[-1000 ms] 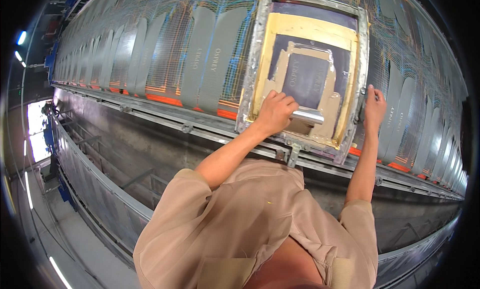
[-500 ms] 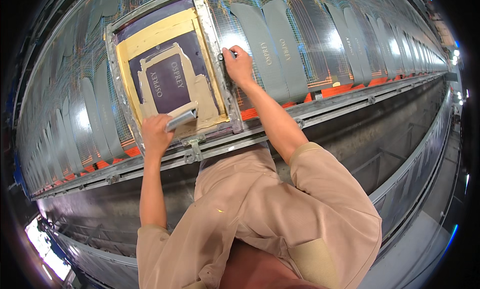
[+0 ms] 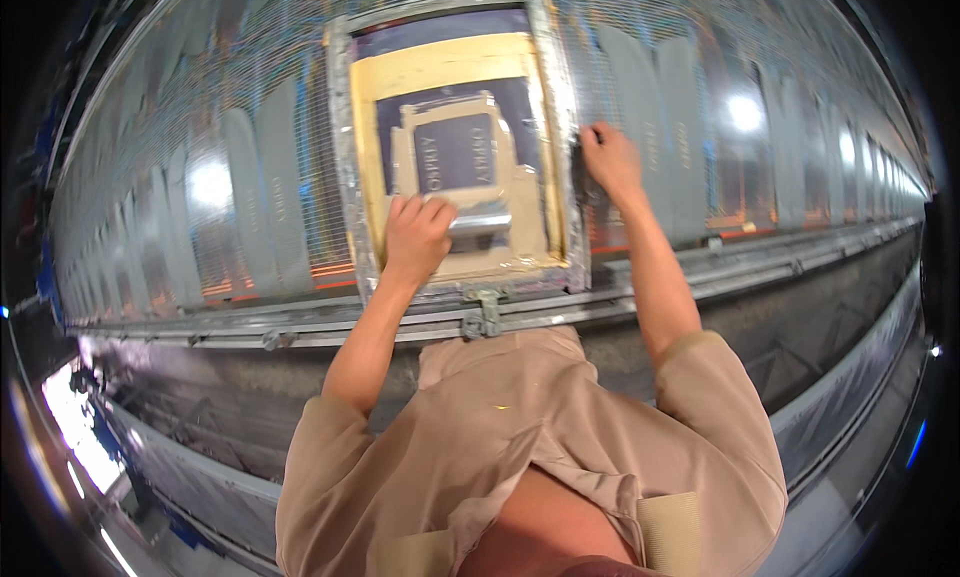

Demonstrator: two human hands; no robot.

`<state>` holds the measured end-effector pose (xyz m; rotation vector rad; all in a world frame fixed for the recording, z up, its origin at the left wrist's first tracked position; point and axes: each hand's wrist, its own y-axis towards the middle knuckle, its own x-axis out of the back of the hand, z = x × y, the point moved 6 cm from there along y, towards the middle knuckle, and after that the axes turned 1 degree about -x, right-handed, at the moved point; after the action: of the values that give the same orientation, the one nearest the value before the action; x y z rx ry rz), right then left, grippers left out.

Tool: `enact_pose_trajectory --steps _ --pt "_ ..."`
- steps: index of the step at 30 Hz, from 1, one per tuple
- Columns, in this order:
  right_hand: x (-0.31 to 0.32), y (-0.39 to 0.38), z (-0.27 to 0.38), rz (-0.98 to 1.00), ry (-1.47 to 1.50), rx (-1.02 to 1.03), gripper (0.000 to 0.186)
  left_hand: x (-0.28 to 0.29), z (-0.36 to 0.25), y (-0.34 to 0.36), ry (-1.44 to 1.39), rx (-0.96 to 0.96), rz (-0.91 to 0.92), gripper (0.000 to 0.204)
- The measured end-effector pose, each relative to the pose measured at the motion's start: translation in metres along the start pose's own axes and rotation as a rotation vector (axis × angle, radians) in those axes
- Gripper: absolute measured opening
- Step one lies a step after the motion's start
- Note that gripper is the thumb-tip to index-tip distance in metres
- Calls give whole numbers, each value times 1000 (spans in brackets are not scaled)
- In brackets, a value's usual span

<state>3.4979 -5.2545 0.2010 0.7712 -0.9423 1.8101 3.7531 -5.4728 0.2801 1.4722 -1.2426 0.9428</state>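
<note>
A metal-rimmed printing screen (image 3: 345, 167) with yellow tape inside its edges lies over a long table. Tan paste (image 3: 530, 232) surrounds a dark lettered area in its middle. My left hand (image 3: 415, 239) is closed round one end of a squeegee (image 3: 482, 218), whose metal blade holder lies level across the lower part of the mesh. Just outside the screen's right rim, my right hand (image 3: 612, 164) is closed on a small dark handle (image 3: 598, 135); the fingers hide part of it.
Grey cut panels (image 3: 690, 127) with small lettering lie in rows on both sides. A metal rail (image 3: 390, 322) runs along the table's near edge, with a clamp (image 3: 483, 315) below the screen. A lower trough wall (image 3: 200, 487) stands nearer my body.
The view has turned, so the screen appears straighter and farther right. My left hand has brought the squeegee slightly up from the screen's near edge and levelled it. My right hand keeps its hold.
</note>
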Motion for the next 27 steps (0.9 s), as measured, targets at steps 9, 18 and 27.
enact_pose_trajectory --steps 9,18,27 --pt "-7 21 192 349 97 852 34 -3 103 152 -85 83 109 20" --pt "-53 -2 185 284 -173 773 17 -19 95 115 -146 102 62 21" --pt "-52 -145 137 275 -160 871 22 -8 11 -6 -155 96 144 27"
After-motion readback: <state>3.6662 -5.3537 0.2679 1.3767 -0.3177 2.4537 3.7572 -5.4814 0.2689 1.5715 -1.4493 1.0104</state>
